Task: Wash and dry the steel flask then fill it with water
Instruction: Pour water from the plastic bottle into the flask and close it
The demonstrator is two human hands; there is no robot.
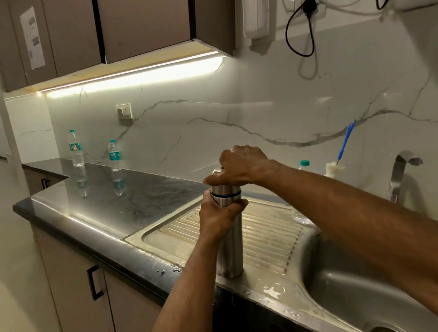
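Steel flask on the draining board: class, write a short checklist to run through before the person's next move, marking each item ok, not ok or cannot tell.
1. Steel flask stands upright on the draining board: ok.
2. Left hand grips the flask body: ok.
3. Right hand grips the cap at the top: ok.
4. Cap loosening or tightening: cannot tell.
5. Flask clean and dry inside: cannot tell.
6. Sink basin beside the flask holds no dishes in the visible part: ok.

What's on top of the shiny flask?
The right hand covers the top of the flask, fingers curled over the cap, so the cap itself is mostly hidden. The left hand grips the body just below the black ring.
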